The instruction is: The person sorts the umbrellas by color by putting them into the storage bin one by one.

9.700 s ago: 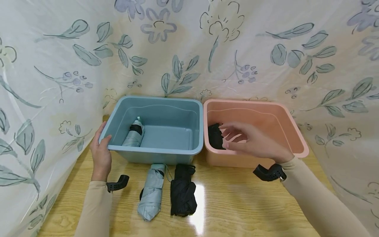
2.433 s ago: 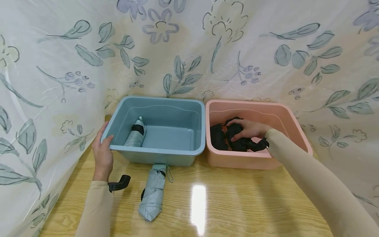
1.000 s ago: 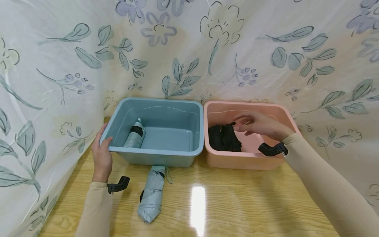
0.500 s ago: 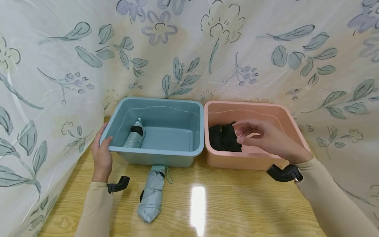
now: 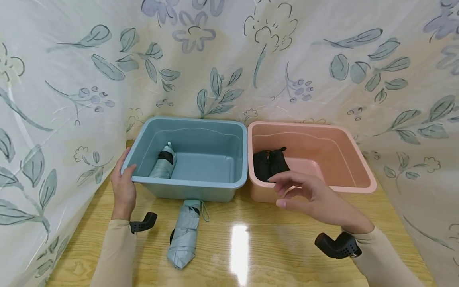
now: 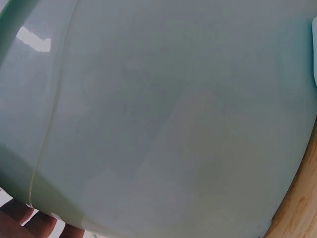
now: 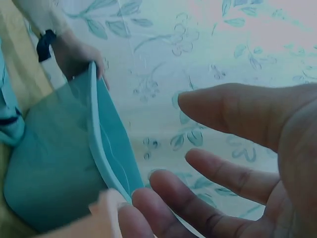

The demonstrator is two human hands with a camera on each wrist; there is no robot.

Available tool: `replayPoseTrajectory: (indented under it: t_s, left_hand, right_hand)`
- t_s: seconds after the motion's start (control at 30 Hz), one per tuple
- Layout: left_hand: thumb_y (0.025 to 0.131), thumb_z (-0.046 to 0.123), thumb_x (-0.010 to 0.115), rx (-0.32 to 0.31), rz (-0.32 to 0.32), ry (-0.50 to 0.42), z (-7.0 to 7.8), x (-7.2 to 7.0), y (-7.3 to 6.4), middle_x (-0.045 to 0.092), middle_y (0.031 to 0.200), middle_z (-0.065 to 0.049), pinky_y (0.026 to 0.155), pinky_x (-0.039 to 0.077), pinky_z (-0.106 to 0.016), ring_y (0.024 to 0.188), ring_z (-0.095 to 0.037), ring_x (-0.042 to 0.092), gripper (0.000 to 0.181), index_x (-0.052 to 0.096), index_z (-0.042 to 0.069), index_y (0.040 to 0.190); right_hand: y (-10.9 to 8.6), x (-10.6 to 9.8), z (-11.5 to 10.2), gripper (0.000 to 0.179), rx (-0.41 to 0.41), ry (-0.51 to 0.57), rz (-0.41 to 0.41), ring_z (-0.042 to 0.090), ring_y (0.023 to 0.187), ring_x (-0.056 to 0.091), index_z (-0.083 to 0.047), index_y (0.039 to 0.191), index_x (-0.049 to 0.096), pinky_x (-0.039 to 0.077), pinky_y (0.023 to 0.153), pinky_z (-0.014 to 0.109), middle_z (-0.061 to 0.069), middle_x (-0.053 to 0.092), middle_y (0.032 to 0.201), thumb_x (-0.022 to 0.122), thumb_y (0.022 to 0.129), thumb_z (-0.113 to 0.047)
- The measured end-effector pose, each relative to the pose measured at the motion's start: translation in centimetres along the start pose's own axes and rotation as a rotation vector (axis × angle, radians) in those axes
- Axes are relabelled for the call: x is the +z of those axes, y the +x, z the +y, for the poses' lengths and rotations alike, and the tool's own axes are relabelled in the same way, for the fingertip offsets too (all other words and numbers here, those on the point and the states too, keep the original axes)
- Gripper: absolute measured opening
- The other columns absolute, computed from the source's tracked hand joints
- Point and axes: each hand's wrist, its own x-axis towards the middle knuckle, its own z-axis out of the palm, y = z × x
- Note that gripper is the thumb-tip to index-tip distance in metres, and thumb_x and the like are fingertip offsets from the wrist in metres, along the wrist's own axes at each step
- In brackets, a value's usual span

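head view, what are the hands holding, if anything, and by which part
The left hand grips the blue rectangular plastic bin by its near left rim corner; the right hand holds nothing.

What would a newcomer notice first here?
Probably the blue tub at left, holding a grey umbrella, and the pink tub at right, holding two black umbrellas. A second grey umbrella lies on the table in front of the blue tub. The left hand grips that tub's rim; the right hand hangs empty near the pink tub.

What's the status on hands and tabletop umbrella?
Left hand gripping blue bin. Right hand empty near pink bin. Gray-blue folded umbrella on table. Nothing visible between it and right hand.
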Motion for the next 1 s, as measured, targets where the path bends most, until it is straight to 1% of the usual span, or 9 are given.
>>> replayPoseTrajectory:
  t_s: [0.07, 0.13, 0.2, 0.37, 0.47, 0.67, 0.73, 0.87, 1.0]
  left_hand:
    - [0.105, 0.010, 0.036, 0.003, 0.002, -0.004, 0.0, 0.0, 0.0, 0.035, 0.161, -0.004, 0.121, 0.017, -0.046, 0.145, -0.022, 0.031, 0.053, 0.042, 0.022, 0.156]
    - [0.105, 0.010, 0.036, 0.005, 0.003, -0.003, 0.0, 0.0, 0.0, 0.035, 0.160, -0.005, 0.121, 0.017, -0.047, 0.144, -0.023, 0.031, 0.053, 0.042, 0.022, 0.156]
    - [0.105, 0.010, 0.036, 0.005, 0.002, 0.001, 0.0, 0.1, 0.0, 0.035, 0.161, -0.005, 0.121, 0.017, -0.048, 0.145, -0.023, 0.031, 0.053, 0.042, 0.022, 0.156]
    - [0.105, 0.010, 0.035, 0.002, 0.004, 0.003, 0.0, 0.1, 0.0, 0.034, 0.161, -0.005, 0.121, 0.016, -0.049, 0.145, -0.024, 0.030, 0.053, 0.042, 0.023, 0.156]
    - [0.104, 0.010, 0.036, 0.002, 0.007, -0.004, 0.1, 0.1, 0.1, 0.035, 0.161, -0.005, 0.121, 0.017, -0.047, 0.144, -0.023, 0.031, 0.053, 0.042, 0.023, 0.156]
    - [0.105, 0.010, 0.036, 0.001, 0.009, -0.010, 0.1, 0.1, 0.0, 0.036, 0.160, -0.004, 0.121, 0.018, -0.046, 0.144, -0.022, 0.031, 0.053, 0.043, 0.023, 0.156]
    - [0.105, 0.010, 0.036, 0.002, 0.011, -0.010, 0.0, 0.1, 0.0, 0.036, 0.160, -0.004, 0.121, 0.017, -0.046, 0.144, -0.022, 0.031, 0.053, 0.043, 0.023, 0.156]
    - [0.104, 0.009, 0.037, 0.011, 0.013, -0.003, 0.0, 0.1, 0.1, 0.036, 0.160, -0.004, 0.121, 0.018, -0.046, 0.144, -0.022, 0.032, 0.053, 0.043, 0.022, 0.155]
    - [0.104, 0.010, 0.037, 0.010, 0.012, -0.002, 0.0, 0.1, 0.1, 0.037, 0.160, -0.005, 0.121, 0.019, -0.045, 0.144, -0.022, 0.032, 0.053, 0.043, 0.022, 0.155]
  right_hand:
    - [-0.1, 0.8, 0.1, 0.043, -0.001, 0.024, -0.020, 0.022, 0.103, 0.060, -0.009, 0.135, 0.059, 0.053, 0.089, 0.030, 0.008, 0.061, 0.114, 0.069, 0.095, -0.001]
    - [-0.2, 1.6, 0.3, 0.041, 0.006, 0.038, -0.031, 0.020, 0.104, 0.060, -0.012, 0.134, 0.060, 0.053, 0.091, 0.030, 0.005, 0.062, 0.115, 0.070, 0.095, -0.003]
    - [-0.1, 2.4, 0.6, 0.041, -0.005, 0.055, -0.046, 0.021, 0.105, 0.061, -0.015, 0.134, 0.060, 0.052, 0.091, 0.031, 0.005, 0.063, 0.116, 0.069, 0.095, -0.004]
    - [0.3, 4.7, 1.9, 0.041, -0.013, 0.110, -0.083, 0.022, 0.103, 0.062, -0.013, 0.135, 0.061, 0.053, 0.090, 0.034, 0.005, 0.064, 0.120, 0.070, 0.096, -0.007]
    - [0.8, 6.3, 2.8, 0.040, 0.013, 0.157, -0.117, 0.023, 0.102, 0.062, -0.013, 0.135, 0.061, 0.054, 0.089, 0.034, 0.005, 0.065, 0.118, 0.070, 0.096, -0.010]
    - [1.7, 9.5, 4.8, 0.039, 0.089, 0.272, -0.191, 0.026, 0.103, 0.061, -0.012, 0.135, 0.060, 0.055, 0.088, 0.037, 0.009, 0.064, 0.112, 0.070, 0.097, -0.013]
    - [2.0, 10.6, 5.5, 0.040, 0.121, 0.275, -0.190, 0.027, 0.104, 0.061, -0.012, 0.136, 0.060, 0.055, 0.088, 0.036, 0.008, 0.064, 0.112, 0.070, 0.097, -0.015]
    - [2.6, 12.8, 6.5, 0.043, 0.157, 0.229, -0.178, 0.029, 0.103, 0.062, -0.014, 0.137, 0.059, 0.055, 0.086, 0.033, 0.006, 0.063, 0.111, 0.072, 0.096, -0.021]
    - [3.3, 14.5, 7.1, 0.049, 0.171, 0.204, -0.180, 0.034, 0.103, 0.061, -0.013, 0.142, 0.056, 0.054, 0.085, 0.031, 0.011, 0.061, 0.115, 0.072, 0.096, -0.021]
